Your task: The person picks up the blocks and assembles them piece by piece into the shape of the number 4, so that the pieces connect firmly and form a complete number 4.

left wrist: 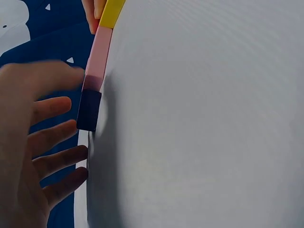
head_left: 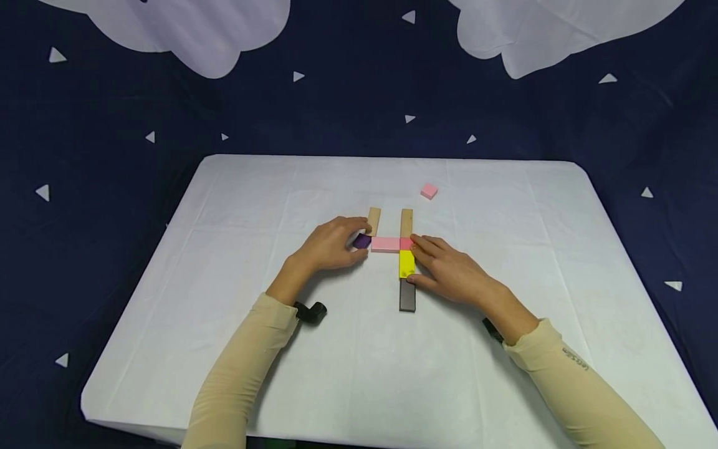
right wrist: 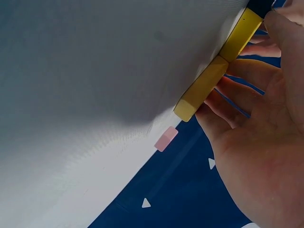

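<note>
My left hand (head_left: 331,244) is beside a small purple block (head_left: 362,241); in the left wrist view its fingers are spread, near the purple and pink blocks. A long pink block (head_left: 385,244) links the purple block to a red block (head_left: 405,244). My right hand (head_left: 451,269) lies along the right column, its extended fingers touching the red block and a yellow block (head_left: 406,264). Below the yellow one is a dark grey block (head_left: 407,295). Plain wooden blocks, one left (head_left: 374,218) and one right (head_left: 406,222), extend toward the far side.
A loose pink block (head_left: 429,191) lies beyond the row, toward the back of the white-covered table (head_left: 191,349). Behind the table hangs a dark blue cloth (head_left: 348,118) with white triangles and clouds.
</note>
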A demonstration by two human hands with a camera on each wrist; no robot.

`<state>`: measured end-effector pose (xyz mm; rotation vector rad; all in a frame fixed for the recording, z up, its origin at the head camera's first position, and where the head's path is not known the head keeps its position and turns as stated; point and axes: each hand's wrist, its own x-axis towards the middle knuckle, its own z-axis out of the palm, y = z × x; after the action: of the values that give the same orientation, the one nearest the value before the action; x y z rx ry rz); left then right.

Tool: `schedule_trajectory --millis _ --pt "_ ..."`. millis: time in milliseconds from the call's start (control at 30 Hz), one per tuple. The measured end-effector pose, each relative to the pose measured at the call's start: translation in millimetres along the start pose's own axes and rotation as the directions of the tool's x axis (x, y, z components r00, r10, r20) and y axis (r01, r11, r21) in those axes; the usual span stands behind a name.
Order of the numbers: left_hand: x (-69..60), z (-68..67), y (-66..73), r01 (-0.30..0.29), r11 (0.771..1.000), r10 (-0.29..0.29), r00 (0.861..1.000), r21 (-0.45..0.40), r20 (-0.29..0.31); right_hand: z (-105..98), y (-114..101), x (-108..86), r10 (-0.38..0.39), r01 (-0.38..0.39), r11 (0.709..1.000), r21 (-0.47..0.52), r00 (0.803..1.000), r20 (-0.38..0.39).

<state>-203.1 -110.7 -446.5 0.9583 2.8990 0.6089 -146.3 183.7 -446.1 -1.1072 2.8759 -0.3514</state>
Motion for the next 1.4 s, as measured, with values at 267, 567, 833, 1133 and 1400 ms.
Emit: schedule_trajectory --millis 267,567,833,1133,1400 --pt "4.2 1.2 1.5 0.018 0.999 -0.019 1.0 0.038 0.019 -0.2 -0.3 0.6 0.002 -0.002 1.0 -0.007 1.0 0.005" --pt "5.1 1.2 1.1 0.028 0.999 -0.029 0.999 0.034 0.019 -0.9 -0.2 1.6 0.004 -0.004 1.0 -0.004 1.0 0.008" --pt "4.3 2.2 0.6 0.021 0.999 -0.021 1.0 0.03 0.019 0.6 -0.2 1.1 0.009 -0.009 1.0 0.0 1.0 0.006" --pt "4.9 3.0 0.5 -0.009 0.998 0.008 1.0 0.055 0.02 0.1 -0.4 1.0 0.01 -0.01 1.0 0.001 1.0 0.004" --pt "7.0 2.2 -2.3 -0.004 0.999 0.003 1.0 0.047 0.021 0.5 0.2 1.0 0.012 -0.012 1.0 0.002 1.0 0.009"
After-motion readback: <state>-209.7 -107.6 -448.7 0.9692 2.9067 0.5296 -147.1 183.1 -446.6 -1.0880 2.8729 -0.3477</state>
